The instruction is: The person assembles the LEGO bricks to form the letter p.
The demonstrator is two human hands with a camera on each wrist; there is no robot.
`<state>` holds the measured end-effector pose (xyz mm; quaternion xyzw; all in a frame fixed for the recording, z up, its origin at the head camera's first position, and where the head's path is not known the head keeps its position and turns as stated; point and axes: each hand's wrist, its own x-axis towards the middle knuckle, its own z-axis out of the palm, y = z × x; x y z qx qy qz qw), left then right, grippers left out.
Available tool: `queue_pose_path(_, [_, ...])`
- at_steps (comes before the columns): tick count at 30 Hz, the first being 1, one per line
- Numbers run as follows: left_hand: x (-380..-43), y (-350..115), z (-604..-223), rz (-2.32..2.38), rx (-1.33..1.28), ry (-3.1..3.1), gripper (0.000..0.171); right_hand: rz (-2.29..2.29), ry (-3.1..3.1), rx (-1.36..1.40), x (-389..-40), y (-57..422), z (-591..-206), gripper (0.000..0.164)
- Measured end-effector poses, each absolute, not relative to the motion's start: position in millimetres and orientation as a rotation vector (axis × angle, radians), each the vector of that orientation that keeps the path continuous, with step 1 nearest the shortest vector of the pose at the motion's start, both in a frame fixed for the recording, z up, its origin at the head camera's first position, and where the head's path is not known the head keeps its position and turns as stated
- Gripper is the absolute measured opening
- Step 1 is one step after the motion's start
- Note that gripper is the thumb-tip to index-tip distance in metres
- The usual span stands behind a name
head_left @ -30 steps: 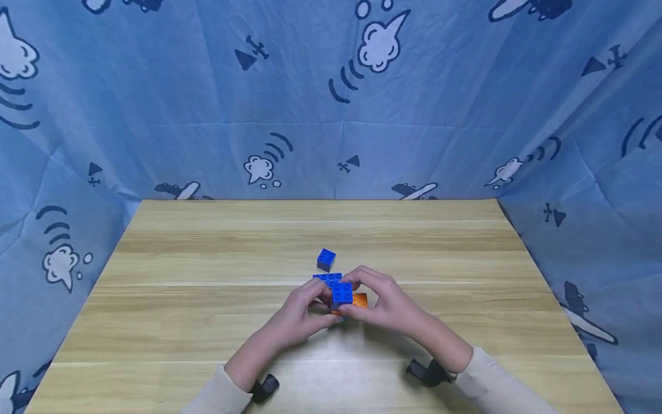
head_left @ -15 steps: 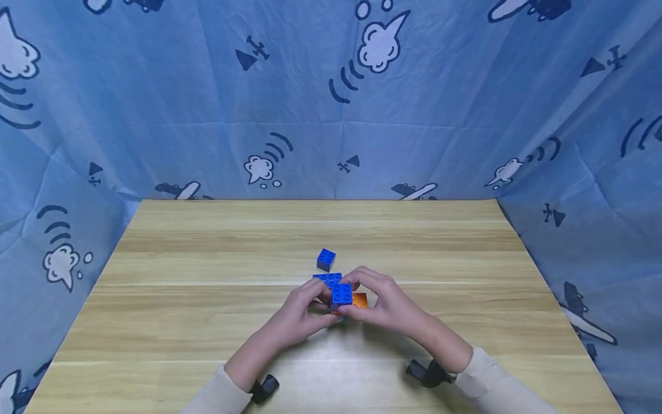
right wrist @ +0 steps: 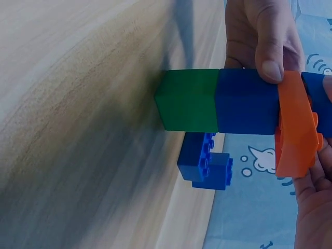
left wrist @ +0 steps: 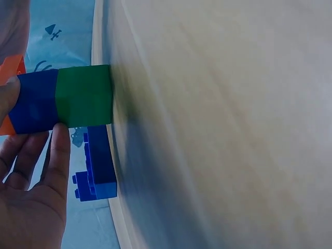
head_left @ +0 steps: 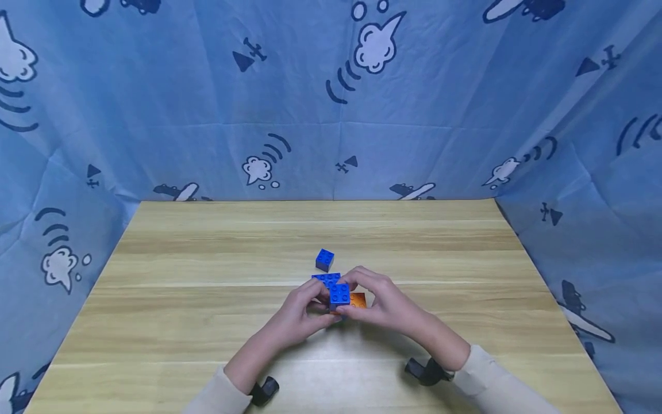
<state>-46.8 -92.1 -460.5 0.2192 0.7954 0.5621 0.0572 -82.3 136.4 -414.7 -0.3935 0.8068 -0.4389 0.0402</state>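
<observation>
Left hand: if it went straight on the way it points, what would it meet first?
The brick stack, which the left hand grips. Past that, the right hand looks next, though it seems higher, at the top blue brick, so contact is uncertain.

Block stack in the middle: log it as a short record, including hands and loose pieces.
Order, bottom up: green block, lower blue block, orange brick, top blue block
Top joint: cannot tell if fully pressed down
Left hand: grips the lower blue block
Right hand: pinches the top blue block
Loose pieces: long blue brick, small blue block beyond it
Surface: wood-grain table
</observation>
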Motion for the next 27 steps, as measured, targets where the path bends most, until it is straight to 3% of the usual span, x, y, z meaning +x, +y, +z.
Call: queue_pose_path(27, [-43.1,-89.1,-461.1,1.738,0.629,2.427,0.024,-1.285,2.510,-1.143,-76.6,135.6,-411.6,0.035])
